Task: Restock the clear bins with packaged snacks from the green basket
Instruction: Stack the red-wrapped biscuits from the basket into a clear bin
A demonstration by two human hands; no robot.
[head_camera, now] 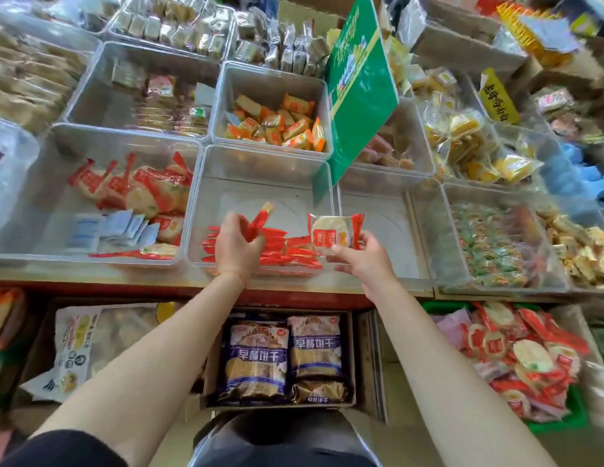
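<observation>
A green basket (577, 411) at the lower right is heaped with red-and-white rice cracker packs (526, 355). Straight ahead stands a clear bin (260, 183) with a row of the same red packs (290, 252) along its near wall. My left hand (234, 246) hovers over that row and pinches one red pack (260, 219) edge-on. Over the bin's right front corner, my right hand (359, 256) holds up a round cracker pack (334, 234) with its face toward me.
Clear bins surround the middle one: red cracker packs at the left (132, 190), orange snacks behind (277, 126), green-wrapped snacks at the right (489, 251). A green sign (359, 82) leans over the right rear. Below the counter edge sits a cardboard box of blue biscuit bags (283, 355).
</observation>
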